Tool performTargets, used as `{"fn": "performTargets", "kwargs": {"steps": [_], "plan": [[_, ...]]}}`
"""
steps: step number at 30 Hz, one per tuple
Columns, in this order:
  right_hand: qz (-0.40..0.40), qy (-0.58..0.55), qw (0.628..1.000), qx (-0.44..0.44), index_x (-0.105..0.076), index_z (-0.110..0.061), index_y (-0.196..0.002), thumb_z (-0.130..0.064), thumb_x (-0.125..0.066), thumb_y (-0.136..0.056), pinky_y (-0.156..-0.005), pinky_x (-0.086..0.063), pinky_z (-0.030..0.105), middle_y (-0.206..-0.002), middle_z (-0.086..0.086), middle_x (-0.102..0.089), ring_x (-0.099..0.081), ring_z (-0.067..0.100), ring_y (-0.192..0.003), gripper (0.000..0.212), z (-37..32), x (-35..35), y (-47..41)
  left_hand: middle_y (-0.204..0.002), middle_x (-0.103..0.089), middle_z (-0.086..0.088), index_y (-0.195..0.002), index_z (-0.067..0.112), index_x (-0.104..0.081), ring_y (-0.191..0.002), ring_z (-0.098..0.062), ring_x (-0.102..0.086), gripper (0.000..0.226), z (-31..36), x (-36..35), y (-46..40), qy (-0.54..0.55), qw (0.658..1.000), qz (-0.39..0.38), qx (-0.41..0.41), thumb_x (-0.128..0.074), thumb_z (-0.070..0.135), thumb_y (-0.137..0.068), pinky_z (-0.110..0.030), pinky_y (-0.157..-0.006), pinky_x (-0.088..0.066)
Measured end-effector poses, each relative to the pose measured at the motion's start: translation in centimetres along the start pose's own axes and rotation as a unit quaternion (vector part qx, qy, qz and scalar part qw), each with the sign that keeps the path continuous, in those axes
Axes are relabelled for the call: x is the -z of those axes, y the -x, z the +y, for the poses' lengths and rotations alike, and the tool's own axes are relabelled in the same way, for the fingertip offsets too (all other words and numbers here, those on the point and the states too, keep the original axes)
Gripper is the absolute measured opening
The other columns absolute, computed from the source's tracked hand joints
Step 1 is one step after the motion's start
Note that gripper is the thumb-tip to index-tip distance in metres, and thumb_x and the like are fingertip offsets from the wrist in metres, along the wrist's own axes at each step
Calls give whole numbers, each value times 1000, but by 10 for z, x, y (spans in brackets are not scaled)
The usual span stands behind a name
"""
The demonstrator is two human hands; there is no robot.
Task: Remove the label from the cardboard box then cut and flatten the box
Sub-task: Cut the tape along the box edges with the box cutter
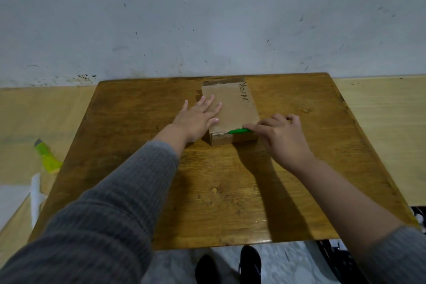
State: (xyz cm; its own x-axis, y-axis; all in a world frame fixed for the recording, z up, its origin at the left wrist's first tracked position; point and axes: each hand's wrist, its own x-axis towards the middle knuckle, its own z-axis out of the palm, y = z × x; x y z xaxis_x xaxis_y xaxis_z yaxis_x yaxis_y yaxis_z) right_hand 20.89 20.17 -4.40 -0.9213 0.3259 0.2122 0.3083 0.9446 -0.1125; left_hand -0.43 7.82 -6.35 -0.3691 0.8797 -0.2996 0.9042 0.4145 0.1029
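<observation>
Head view: left hand point(198, 119) lies flat, fingers straight, pressing the cardboard box point(230, 108) on the wooden bench point(138, 122). At the box's near right edge, right hand point(280, 137) pinches a green cutter point(239, 131).

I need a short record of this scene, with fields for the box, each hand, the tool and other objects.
box: brown cardboard box, closed, lying flat on the brown wooden table, handwriting on top
left hand: left hand pressed flat on the box top, fingers straight
right hand: right hand holds the green cutter at the box's near top edge
other: yellow-green cutter lies off the table, to the left
</observation>
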Motion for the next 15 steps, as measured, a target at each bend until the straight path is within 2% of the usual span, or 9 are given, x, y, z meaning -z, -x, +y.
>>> {"fn": "performTargets", "kwargs": {"steps": [6,10,15], "plan": [[2,24,1000,1,-58,-35,-125,-21,-51,-94,-81,-32,42,-108,-2,-69,-52,25,-95,35,-5,4,-13,-161,14,2,-153,29,6,-148,-18,9,54,1,0,0,-38,999,7,-7,-14,43,-104,-53,-117,6],[-25,35,999,-2,-54,-37,-128,-25,-46,-96,-83,-31,41,-114,-2,-66,-51,24,-101,35,-6,2,-15,-161,14,1,-153,29,5,-148,-18,10,54,0,1,0,-36,999,7,-10,-13,42,-104,-52,-117,5],[-5,60,998,13,-57,-36,-125,-21,-50,-93,-82,-29,41,-107,-1,-67,-50,25,-100,35,-10,1,-21,-161,14,-1,-153,27,5,-148,-19,9,54,2,1,0,-41,999,7,-7,-14,41,-104,-49,-118,5]]}}
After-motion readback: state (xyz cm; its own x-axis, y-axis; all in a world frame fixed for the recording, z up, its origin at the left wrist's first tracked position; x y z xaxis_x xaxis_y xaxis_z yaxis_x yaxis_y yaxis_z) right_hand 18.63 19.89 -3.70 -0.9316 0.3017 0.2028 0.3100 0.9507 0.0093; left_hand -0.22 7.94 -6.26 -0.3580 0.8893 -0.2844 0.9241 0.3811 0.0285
